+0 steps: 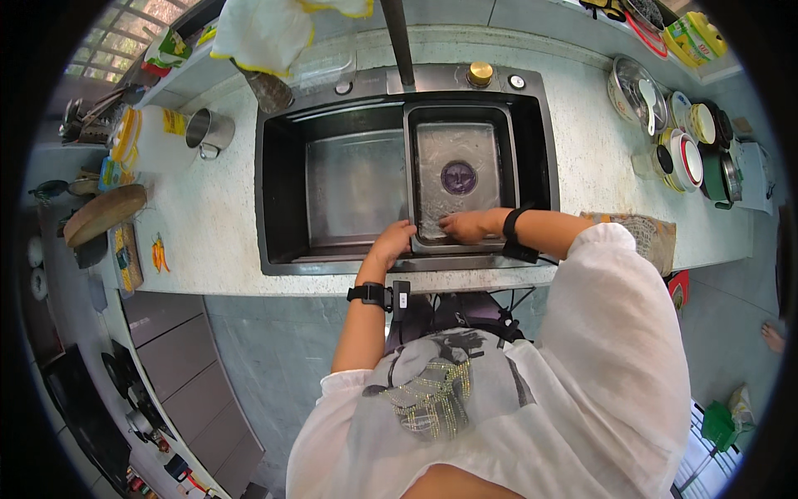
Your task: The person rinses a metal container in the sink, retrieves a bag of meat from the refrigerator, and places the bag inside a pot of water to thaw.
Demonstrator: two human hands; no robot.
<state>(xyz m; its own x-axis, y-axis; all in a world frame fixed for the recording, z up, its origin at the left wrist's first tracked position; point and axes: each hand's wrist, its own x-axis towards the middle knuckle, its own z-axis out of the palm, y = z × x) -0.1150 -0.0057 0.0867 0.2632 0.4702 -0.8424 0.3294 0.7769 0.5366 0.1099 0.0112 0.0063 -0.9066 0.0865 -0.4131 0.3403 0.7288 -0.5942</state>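
A dark double sink (550, 200) is set into the counter, with a small rectangular basin (504, 150) sitting in its right half. Shallow, rippling water covers the basin's floor around the round drain strainer (458, 177). My left hand (394, 243) is closed over the basin's near left rim. Inside the basin, near its front wall, my right hand (467, 225) reaches down into the water with its fingers bent together. Whether anything is in those fingers is hidden. The wider left bowl (353, 187) has a wet-looking metal bottom.
On the left counter (199, 241) stand a metal mug (209, 131), a large jug (162, 137) and some chilies (160, 254). Stacked bowls (683, 162) and a steel bowl (636, 87) are at the right. A faucet (397, 41) rises behind the sink, near a hanging white cloth (262, 37).
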